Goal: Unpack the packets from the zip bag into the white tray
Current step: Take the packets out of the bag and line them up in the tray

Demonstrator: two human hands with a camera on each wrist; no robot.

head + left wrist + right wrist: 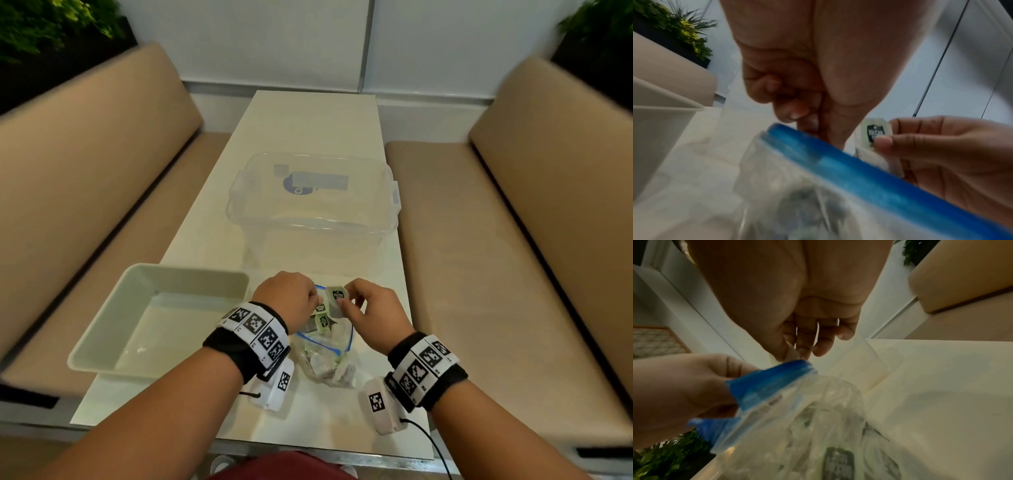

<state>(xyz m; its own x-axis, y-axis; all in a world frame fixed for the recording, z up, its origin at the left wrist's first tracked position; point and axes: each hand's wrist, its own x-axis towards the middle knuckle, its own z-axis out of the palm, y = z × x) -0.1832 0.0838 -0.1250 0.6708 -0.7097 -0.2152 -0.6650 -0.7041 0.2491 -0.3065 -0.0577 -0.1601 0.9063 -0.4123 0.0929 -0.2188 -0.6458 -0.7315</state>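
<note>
"CL" on clear bin [310, 192] label

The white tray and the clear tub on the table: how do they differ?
The white tray is opaque and shallow; the clear tub is see-through and deeper. The white tray sits near the left hand; the clear tub stands farther back, behind the zip bag. Both are rectangular, open-topped, holding no packets.

Black wristbands [236, 346], checkered white markers [255, 325]

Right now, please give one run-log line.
left hand: holds zip bag | right hand: pinches packet | white tray: no packets
</note>
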